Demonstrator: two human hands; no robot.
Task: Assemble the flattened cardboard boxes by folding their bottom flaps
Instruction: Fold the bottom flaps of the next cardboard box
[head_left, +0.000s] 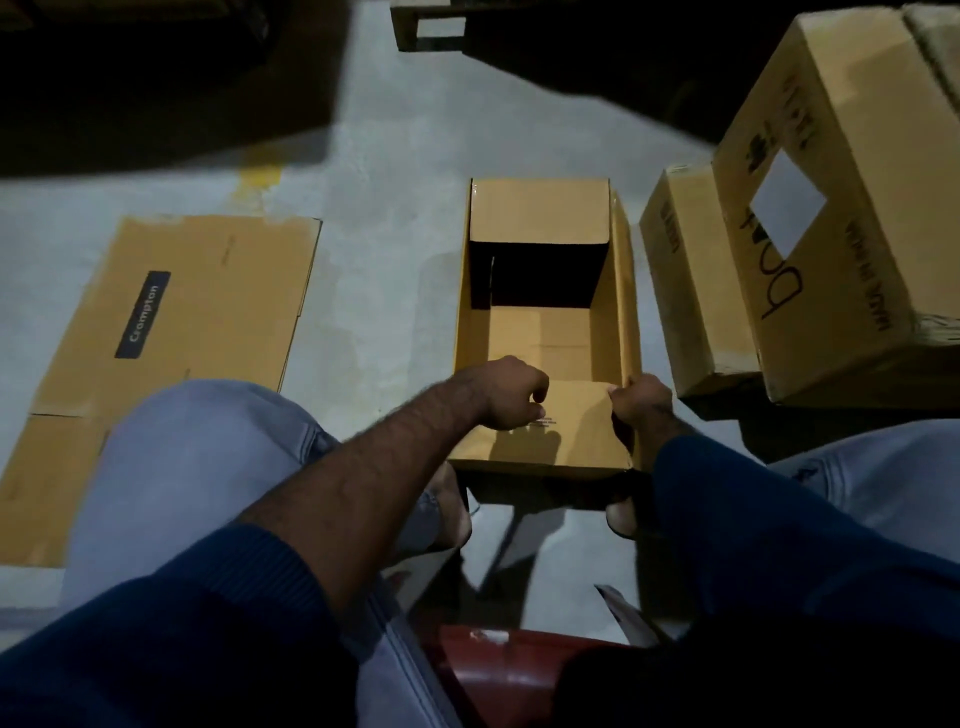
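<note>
As I look down in this dim room, a grey concrete floor (395, 171) with a yellow paint smear (254, 182) carries everything. An open box (621, 291) stands ahead of my knees. My left hand (511, 392) curls its fingers on the near flap (566, 436), and my right hand (641, 402) grips that flap's right edge. The flat box (208, 291) on the left reads "Crompton". Among the sealed boxes (841, 156) on the right, one reads "MADE IN INDIA".

A knee (197, 447) hides part of the flattened box (208, 291), also clipped at the picture's left edge. Print on the near flap (571, 441) is too small to read; the far end of the open box (540, 332) is black shadow.
</note>
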